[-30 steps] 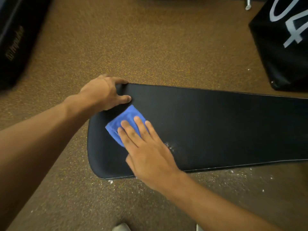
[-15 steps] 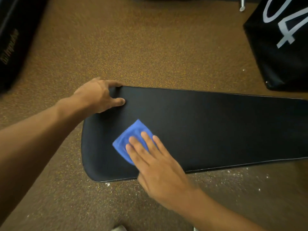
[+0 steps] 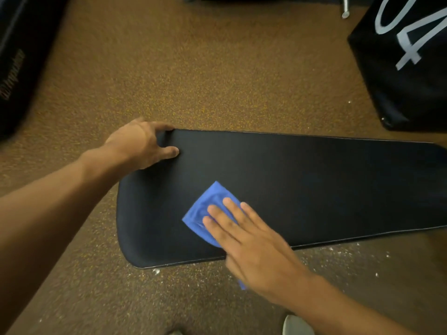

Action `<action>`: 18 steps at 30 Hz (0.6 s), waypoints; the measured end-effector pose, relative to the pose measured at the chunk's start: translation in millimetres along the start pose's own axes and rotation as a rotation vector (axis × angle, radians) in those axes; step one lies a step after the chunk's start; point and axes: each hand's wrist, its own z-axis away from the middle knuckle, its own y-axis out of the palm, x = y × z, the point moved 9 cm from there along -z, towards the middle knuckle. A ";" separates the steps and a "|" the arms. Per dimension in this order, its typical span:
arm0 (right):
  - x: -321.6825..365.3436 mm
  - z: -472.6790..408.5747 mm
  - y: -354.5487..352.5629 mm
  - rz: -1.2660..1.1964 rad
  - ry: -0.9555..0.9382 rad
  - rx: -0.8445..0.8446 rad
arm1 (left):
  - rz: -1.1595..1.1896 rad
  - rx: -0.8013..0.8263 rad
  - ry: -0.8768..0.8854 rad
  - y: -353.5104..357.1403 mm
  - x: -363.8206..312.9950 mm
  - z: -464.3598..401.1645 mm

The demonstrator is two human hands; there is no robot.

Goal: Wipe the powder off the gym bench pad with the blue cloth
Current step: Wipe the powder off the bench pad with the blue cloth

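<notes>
We are on a gym floor.
We see speckled brown rubber flooring (image 3: pixel 217 68), a long black padded vinyl bench pad (image 3: pixel 314 180), a black padded block with white numerals (image 3: pixel 411 56), and white powder flecks (image 3: pixel 338 252) scattered underfoot.

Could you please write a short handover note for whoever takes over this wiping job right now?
Left hand: grips the far corner of the long black padded gym bench pad, steadying it.
Right hand: straight fingers press the folded blue cloth flat on the pad near its front edge.
Done: no powder shows on the visible pad surface.
Left: white powder specks lie on the brown speckled floor along the front edge; check the pad's right end, out of view.
</notes>
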 end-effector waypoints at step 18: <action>-74.2 -19.8 -18.8 -0.028 0.309 -0.086 | 0.008 0.006 -0.013 3.2 2.4 -1.9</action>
